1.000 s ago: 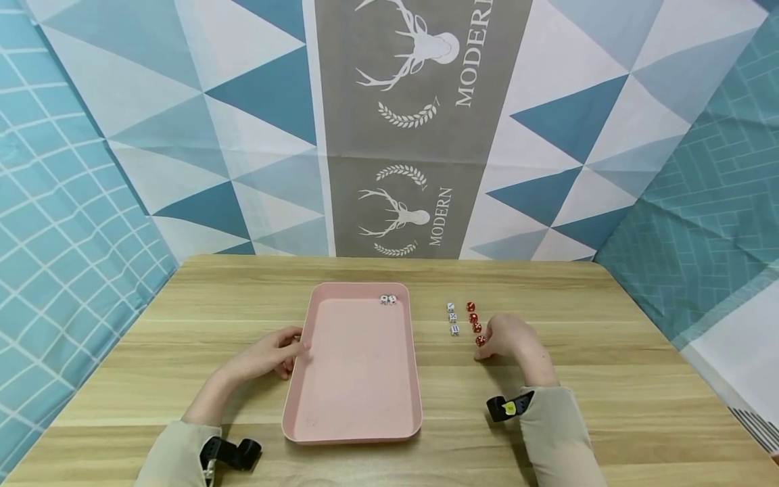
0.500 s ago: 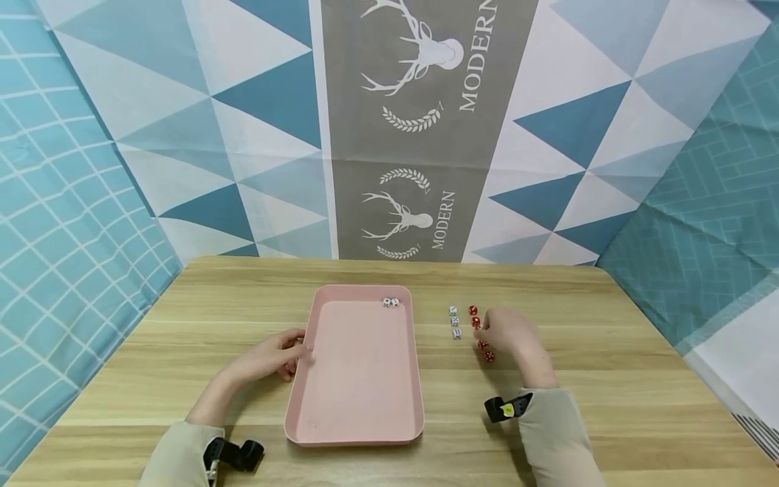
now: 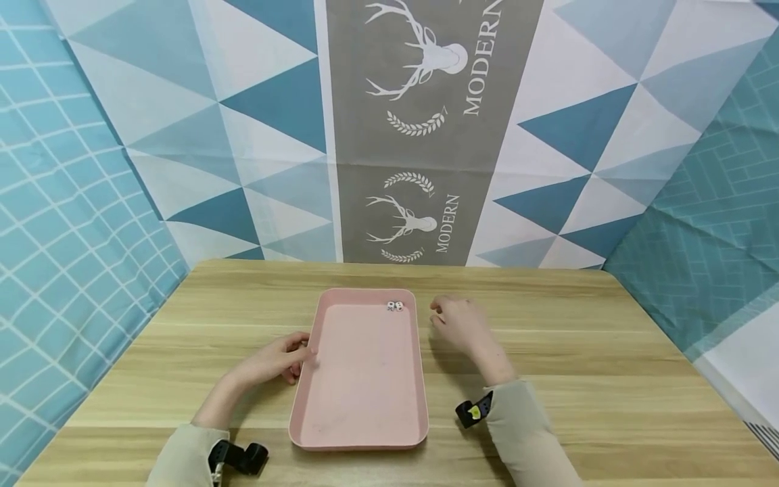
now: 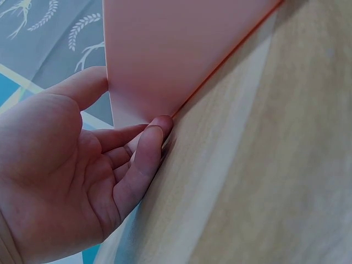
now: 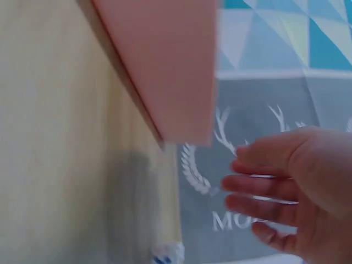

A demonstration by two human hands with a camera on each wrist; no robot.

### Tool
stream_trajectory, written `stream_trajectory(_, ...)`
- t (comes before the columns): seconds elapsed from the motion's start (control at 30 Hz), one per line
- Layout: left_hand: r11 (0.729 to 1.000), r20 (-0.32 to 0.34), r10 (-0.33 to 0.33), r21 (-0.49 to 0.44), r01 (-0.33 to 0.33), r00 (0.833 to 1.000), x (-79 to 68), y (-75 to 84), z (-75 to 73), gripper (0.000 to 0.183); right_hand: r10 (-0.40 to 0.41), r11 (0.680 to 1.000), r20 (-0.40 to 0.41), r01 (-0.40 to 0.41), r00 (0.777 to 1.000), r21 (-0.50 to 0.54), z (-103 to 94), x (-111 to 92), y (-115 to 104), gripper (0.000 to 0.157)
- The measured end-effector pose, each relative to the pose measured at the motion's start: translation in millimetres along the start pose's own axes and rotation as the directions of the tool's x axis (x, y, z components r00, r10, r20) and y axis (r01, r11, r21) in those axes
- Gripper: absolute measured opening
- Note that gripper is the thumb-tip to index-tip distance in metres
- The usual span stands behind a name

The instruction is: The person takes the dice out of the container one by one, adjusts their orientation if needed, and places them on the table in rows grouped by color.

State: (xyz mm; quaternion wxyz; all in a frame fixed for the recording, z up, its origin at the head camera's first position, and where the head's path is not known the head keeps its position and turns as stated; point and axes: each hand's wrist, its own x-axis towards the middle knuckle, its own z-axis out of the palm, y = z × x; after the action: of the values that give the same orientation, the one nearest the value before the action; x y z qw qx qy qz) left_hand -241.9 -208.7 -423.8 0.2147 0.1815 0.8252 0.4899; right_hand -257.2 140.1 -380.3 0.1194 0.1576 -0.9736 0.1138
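In the head view, my left hand [image 3: 276, 358] holds the left wall of a pink tray [image 3: 359, 446], thumb over the rim and fingers against the outside. The left wrist view shows these fingers curled at the tray's lower edge. Two white dice [image 3: 395, 306] lie side by side in the tray's far right corner. My right hand [image 3: 460, 326] hovers just right of the tray, fingers loosely bent and apart, with nothing seen between them. It hides the white and red dice on the table there. One white die [image 5: 168, 253] shows, blurred, at the bottom of the right wrist view.
The wooden table [image 3: 572, 352] runs back to a patterned cloth backdrop [image 3: 274, 135], with blue cloth at both sides. A small black wrist camera [image 3: 243, 458] sits on each forearm.
My right hand has left the red dice, where it was fingering them, and moved left toward the tray. The dice it worked on are now covered. My left hand stays on the tray.
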Motion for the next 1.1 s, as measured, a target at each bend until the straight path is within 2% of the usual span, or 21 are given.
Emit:
stream_trajectory(0.13, 1.0, -0.005, 0.008, 0.001, -0.008, 1.0, -0.4, 0.7, -0.6, 0.047, -0.083, 0.996, -0.045, 0.082, 0.996, -0.024, 9.9, 6, -14, 0.023)
stream_trajectory(0.37, 1.0, 0.001, 0.014, -0.018, -0.014, 1.0, 0.4, 0.4, -0.3, 0.047, -0.151, 0.986, 0.078, 0.156, 0.985, -0.065, 20.5, 18, -29, 0.03)
stream_trajectory(0.53, 0.999, 0.008, 0.026, -0.024, -0.025, 1.0, 1.0, 1.0, -0.6, 0.045, -0.179, 0.971, 0.119, 0.195, 0.977, -0.14, 24.1, 23, -34, 0.027)
stream_trajectory(0.73, 0.999, 0.001, 0.02, -0.026, -0.02, 1.0, 0.6, 0.9, -0.6, 0.044, -0.162, 0.961, 0.177, 0.196, 0.971, -0.195, 27.7, 27, -37, 0.032)
stream_trajectory(0.9, 1.0, 0.0, 0.028, -0.011, -0.028, 1.0, -0.3, -0.5, 0.5, 0.043, -0.138, 0.968, 0.217, 0.179, 0.966, -0.178, 34.1, 31, -36, 0.044)
stream_trajectory(0.97, 1.0, 0.0, 0.027, -0.007, -0.027, 1.0, -0.3, -1.2, 1.0, 0.043, -0.13, 0.971, 0.218, 0.169, 0.967, -0.169, 36.8, 31, -36, 0.044)
stream_trajectory(1.1, 1.0, -0.009, 0.023, -0.006, -0.023, 1.0, -0.6, -1.9, 1.3, 0.043, -0.125, 0.975, 0.166, 0.152, 0.978, -0.164, 39.9, 31, -36, 0.033)
